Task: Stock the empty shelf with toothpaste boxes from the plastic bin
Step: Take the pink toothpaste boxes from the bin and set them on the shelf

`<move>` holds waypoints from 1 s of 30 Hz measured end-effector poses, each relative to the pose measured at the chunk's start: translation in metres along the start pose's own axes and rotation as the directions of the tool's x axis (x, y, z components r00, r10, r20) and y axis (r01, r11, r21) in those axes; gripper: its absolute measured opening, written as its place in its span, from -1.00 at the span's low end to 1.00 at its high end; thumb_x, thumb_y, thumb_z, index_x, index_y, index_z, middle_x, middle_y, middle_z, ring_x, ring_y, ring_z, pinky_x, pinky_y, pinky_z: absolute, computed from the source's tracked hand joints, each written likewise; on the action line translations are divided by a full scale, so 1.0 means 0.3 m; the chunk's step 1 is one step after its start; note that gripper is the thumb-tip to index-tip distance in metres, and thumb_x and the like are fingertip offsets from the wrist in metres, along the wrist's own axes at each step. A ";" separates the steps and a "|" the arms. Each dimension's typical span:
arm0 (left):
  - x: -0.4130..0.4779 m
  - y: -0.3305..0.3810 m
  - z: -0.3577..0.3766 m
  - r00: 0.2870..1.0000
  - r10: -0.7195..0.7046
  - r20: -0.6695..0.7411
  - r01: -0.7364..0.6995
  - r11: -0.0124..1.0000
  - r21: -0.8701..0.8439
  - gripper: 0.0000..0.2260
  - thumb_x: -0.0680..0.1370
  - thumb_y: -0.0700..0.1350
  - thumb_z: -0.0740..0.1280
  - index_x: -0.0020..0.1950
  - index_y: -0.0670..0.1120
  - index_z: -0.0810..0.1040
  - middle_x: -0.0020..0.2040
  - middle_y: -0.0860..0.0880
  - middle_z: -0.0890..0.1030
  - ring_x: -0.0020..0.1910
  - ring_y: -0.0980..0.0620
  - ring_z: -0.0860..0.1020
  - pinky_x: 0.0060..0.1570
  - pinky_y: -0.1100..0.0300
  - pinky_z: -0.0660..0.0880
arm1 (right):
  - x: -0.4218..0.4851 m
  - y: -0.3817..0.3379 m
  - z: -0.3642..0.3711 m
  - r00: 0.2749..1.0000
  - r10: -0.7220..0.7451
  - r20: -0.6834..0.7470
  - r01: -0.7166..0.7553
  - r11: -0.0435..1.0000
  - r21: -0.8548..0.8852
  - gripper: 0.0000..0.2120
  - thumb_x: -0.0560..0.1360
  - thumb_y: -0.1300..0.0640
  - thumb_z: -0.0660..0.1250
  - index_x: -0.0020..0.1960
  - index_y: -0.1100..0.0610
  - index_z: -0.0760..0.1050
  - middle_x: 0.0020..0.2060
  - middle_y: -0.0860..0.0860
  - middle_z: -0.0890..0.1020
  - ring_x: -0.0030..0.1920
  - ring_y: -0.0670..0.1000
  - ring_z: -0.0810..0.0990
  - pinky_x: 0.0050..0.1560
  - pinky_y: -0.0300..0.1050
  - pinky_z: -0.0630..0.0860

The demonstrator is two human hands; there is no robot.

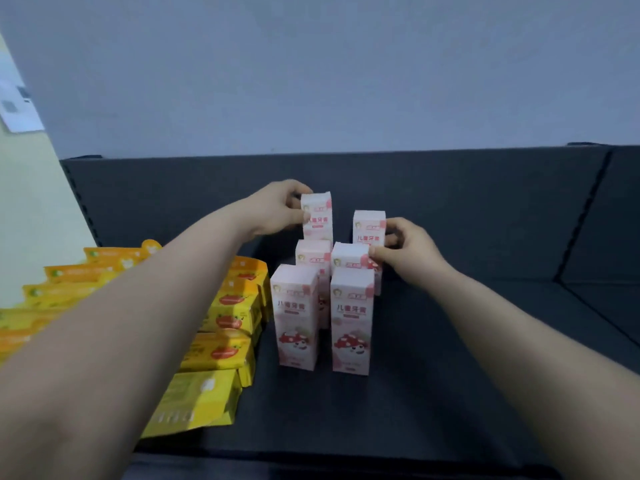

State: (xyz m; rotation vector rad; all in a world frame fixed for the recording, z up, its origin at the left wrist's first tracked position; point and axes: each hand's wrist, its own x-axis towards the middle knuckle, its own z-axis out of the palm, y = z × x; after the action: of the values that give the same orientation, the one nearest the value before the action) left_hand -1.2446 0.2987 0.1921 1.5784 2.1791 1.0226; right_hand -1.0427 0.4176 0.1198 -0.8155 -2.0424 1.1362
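Closest to my view, the left forearm (pixel 121 323) and the right forearm (pixel 519 334) reach forward over a dark shelf (pixel 467 341). Six pink toothpaste boxes stand upright on it in two columns of three, close together.

The front-left box (pixel 296 317) and the front-right box (pixel 351 320) stand side by side with a narrow gap between them, and I can read their printed faces. Just behind them are the middle-left box (pixel 311 254) and the middle-right box (pixel 349 259).

The left hand (pixel 277 211) grips the back-left box (pixel 318 216) near its top, with the thumb on the front face and the fingers curled around the far side. Its base is hidden behind the middle-left box, so I cannot tell whether it is resting on the shelf.

The right hand (pixel 407 252) pinches the upper right edge of the middle-right box with thumb and fingertips. The back-right box (pixel 369 226) stands just beside that hand's knuckles; I cannot tell whether they touch.

To the left of the pink boxes, yellow packages (pixel 225 320) lie stacked and overlapping, partly hidden under the left forearm. A pale wall (pixel 311 81) rises behind the shelf.
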 end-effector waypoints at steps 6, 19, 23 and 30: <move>0.007 -0.056 0.031 0.955 -0.056 0.291 0.074 0.996 -0.052 -0.75 0.56 -0.19 0.33 0.23 -0.06 0.47 0.00 -0.10 0.66 -0.03 0.04 0.62 -0.10 0.23 0.58 | -0.001 0.017 0.045 0.993 0.088 0.076 -0.090 0.996 0.021 -0.75 0.44 0.17 0.43 0.10 0.11 0.51 -0.22 0.04 0.64 -0.16 0.00 0.64 -0.15 -0.14 0.58; -0.205 0.170 0.051 0.944 0.306 -0.122 -0.282 0.942 0.181 -0.63 0.61 -0.02 0.21 0.42 0.00 0.34 0.38 0.04 0.43 0.36 0.08 0.38 0.30 0.22 0.29 | -0.198 -0.049 -0.039 0.990 -0.026 -0.138 0.031 0.999 0.036 -0.62 0.61 0.02 0.20 0.41 0.03 0.36 0.16 -0.13 0.48 0.12 -0.19 0.44 0.17 -0.32 0.31; -0.292 0.321 0.161 0.876 0.469 -0.111 -0.413 0.850 0.327 -0.58 0.59 -0.02 0.22 0.44 -0.03 0.31 0.39 -0.01 0.42 0.36 0.04 0.36 0.19 0.30 0.21 | -0.360 -0.076 -0.158 0.984 -0.059 -0.168 0.055 0.998 -0.029 -0.60 0.58 0.02 0.24 0.40 -0.01 0.35 0.15 -0.07 0.52 0.13 -0.16 0.49 0.02 -0.40 0.36; -0.485 0.576 0.514 0.834 0.553 -0.001 -0.521 0.787 0.331 -0.52 0.56 0.03 0.26 0.45 -0.03 0.27 0.34 -0.09 0.43 0.31 -0.11 0.40 0.24 -0.03 0.38 | -0.802 -0.033 -0.478 0.955 -0.052 -0.292 -0.033 0.960 -0.279 -0.50 0.56 0.03 0.28 0.46 -0.07 0.24 0.39 -0.02 0.39 0.39 -0.10 0.33 0.26 -0.26 0.26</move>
State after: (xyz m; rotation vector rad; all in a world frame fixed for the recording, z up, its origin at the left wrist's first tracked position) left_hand -0.9756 0.2540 0.1703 2.4537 2.0714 0.9263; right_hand -0.7903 0.2960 0.1295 -1.0459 -1.9702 0.6734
